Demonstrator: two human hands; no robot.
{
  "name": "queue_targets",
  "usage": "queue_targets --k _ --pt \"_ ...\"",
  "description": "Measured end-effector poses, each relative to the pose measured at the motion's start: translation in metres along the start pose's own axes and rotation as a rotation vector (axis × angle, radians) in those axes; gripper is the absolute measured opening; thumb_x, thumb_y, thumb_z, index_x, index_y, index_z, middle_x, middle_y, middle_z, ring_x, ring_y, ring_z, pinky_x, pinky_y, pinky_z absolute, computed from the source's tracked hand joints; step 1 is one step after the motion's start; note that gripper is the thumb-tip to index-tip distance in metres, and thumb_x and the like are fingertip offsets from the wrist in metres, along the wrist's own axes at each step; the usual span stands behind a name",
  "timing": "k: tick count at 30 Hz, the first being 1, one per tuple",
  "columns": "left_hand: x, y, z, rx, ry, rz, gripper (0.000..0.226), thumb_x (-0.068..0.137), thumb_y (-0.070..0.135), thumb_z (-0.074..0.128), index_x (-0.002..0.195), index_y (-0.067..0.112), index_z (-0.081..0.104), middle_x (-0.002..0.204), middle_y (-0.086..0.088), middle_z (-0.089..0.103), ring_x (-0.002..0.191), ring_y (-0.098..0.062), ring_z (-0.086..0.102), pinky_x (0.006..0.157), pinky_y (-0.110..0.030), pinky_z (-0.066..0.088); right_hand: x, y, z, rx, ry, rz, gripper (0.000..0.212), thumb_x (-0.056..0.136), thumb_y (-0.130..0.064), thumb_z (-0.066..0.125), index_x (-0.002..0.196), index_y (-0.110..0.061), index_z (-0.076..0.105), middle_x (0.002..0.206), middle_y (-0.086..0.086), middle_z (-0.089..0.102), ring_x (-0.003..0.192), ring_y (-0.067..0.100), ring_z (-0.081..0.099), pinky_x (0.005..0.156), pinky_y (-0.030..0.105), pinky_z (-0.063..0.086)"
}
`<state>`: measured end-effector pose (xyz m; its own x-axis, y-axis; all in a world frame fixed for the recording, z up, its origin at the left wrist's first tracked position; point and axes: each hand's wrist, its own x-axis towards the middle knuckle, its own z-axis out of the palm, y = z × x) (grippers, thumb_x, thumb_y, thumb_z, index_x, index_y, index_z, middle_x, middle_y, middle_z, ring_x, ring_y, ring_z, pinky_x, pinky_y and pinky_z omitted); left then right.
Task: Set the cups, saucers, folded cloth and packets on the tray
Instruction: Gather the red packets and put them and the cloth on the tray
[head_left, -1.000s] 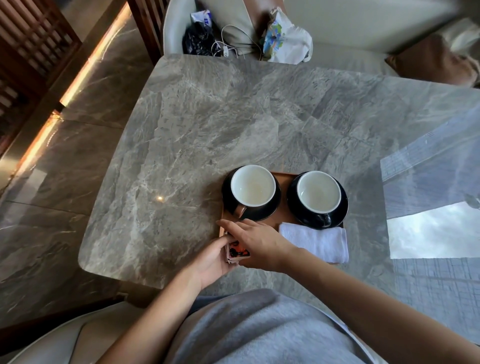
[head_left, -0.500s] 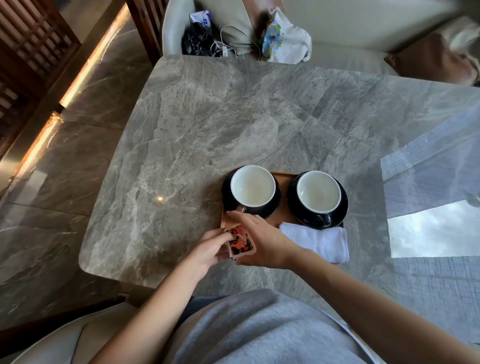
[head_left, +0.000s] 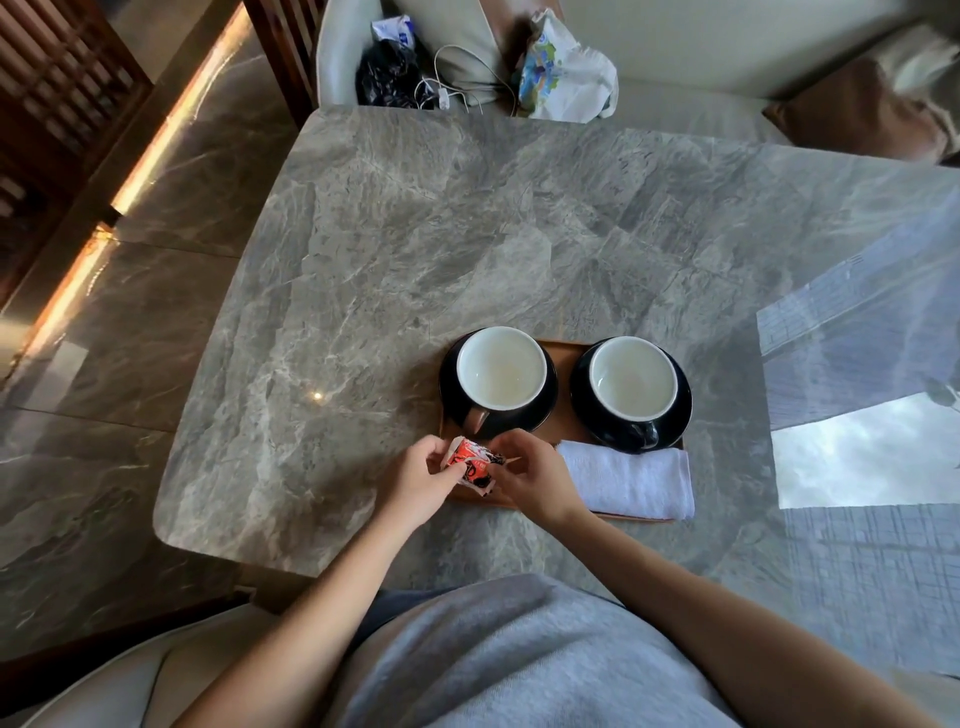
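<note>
Pinching packets (head_left: 471, 464) between left hand (head_left: 418, 480), right hand (head_left: 530, 475), above tray (head_left: 563, 415) corner.

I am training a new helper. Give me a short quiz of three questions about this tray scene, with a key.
1. True or false: the left cup and the right cup each stand on a saucer on the tray.
2. What do the left hand and the right hand pinch together? A) a spoon B) the packets C) a teapot
3. Fill in: the folded cloth lies on the tray's ____ side.
Key: 1 true; 2 B; 3 right.
</note>
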<state>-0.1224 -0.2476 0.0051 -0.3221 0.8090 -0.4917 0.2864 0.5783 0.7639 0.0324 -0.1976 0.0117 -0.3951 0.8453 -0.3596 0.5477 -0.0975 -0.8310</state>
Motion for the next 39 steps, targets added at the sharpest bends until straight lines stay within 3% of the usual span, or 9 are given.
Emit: queue_targets --k 2,5,10,15,20,24,28,32,39 --pt "0.002 -0.003 -0.003 0.222 0.009 0.036 0.011 0.079 0.024 0.068 0.083 0.016 0.062 0.086 -0.004 0.07 0.083 -0.026 0.064 0.079 -0.041 0.052 0.001 0.001 0.001 -0.089 0.002 -0.015 0.02 0.083 -0.015 0.065 0.102 -0.014 0.063 0.095 0.0 0.071 0.081 0.014 0.066 0.076 0.031 0.054" --pt "0.003 -0.007 -0.004 0.551 0.075 0.133 0.02 0.078 0.042 0.064 0.088 0.025 0.061 0.086 0.006 0.071 0.085 -0.019 0.064 0.081 -0.036 0.046 0.002 0.002 0.002 -0.173 -0.004 -0.028 0.022 0.084 -0.017 0.065 0.106 -0.017 0.064 0.097 0.001 0.072 0.08 0.013 0.064 0.075 0.029 0.054" --pt "0.0 -0.007 0.0 0.823 0.148 0.252 0.027 0.078 0.046 0.061 0.096 0.027 0.054 0.097 0.008 0.064 0.1 -0.02 0.052 0.08 -0.036 0.031 0.004 0.003 0.004 -0.258 -0.035 -0.03 0.029 0.082 -0.016 0.063 0.11 -0.017 0.068 0.105 0.006 0.068 0.094 0.02 0.063 0.084 0.036 0.052" --pt "-0.005 -0.011 0.001 0.88 0.114 0.465 0.048 0.074 0.039 0.065 0.117 0.024 0.052 0.119 0.006 0.053 0.118 -0.02 0.045 0.1 -0.041 0.03 0.007 0.0 0.006 -0.258 -0.076 -0.055 0.038 0.08 -0.013 0.06 0.112 -0.031 0.069 0.106 0.005 0.067 0.098 0.017 0.06 0.085 0.033 0.05" --pt "-0.002 -0.014 0.0 0.93 -0.053 0.568 0.055 0.077 0.04 0.063 0.128 0.025 0.047 0.127 0.007 0.049 0.124 -0.017 0.041 0.112 -0.042 0.017 0.006 0.0 0.001 -0.19 -0.1 -0.022 0.032 0.085 -0.006 0.052 0.108 -0.019 0.071 0.108 0.007 0.071 0.1 0.018 0.063 0.087 0.032 0.05" --pt "0.003 -0.01 -0.003 0.957 -0.084 0.56 0.055 0.077 0.045 0.064 0.127 0.027 0.046 0.126 0.007 0.049 0.122 -0.017 0.041 0.111 -0.041 0.016 -0.002 -0.004 -0.012 0.202 -0.121 0.298 0.03 0.098 -0.019 0.043 0.104 -0.001 0.066 0.096 0.017 0.07 0.089 0.03 0.067 0.083 0.041 0.056" --pt "0.004 -0.009 -0.004 0.963 -0.091 0.561 0.051 0.08 0.046 0.06 0.126 0.027 0.047 0.125 0.008 0.049 0.121 -0.016 0.041 0.111 -0.039 0.017 -0.009 -0.015 -0.023 0.558 -0.204 0.593 0.04 0.097 -0.044 0.043 0.105 -0.009 0.059 0.109 0.013 0.069 0.096 0.021 0.068 0.067 0.025 0.056" --pt "0.007 -0.005 -0.006 0.963 -0.114 0.56 0.047 0.08 0.044 0.059 0.123 0.025 0.05 0.123 0.006 0.051 0.12 -0.018 0.042 0.111 -0.04 0.017 -0.011 -0.019 -0.022 0.587 -0.325 0.622 0.042 0.093 -0.055 0.042 0.084 -0.02 0.064 0.091 -0.001 0.074 0.095 0.012 0.065 0.083 0.027 0.051" --pt "0.01 -0.004 -0.01 1.03 -0.155 0.563 0.048 0.08 0.046 0.055 0.122 0.025 0.046 0.12 0.004 0.048 0.118 -0.018 0.042 0.11 -0.04 0.019 -0.005 -0.028 -0.017 0.602 -0.375 0.654 0.04 0.088 -0.061 0.044 0.092 -0.022 0.054 0.111 0.005 0.061 0.108 0.018 0.059 0.094 0.032 0.044"
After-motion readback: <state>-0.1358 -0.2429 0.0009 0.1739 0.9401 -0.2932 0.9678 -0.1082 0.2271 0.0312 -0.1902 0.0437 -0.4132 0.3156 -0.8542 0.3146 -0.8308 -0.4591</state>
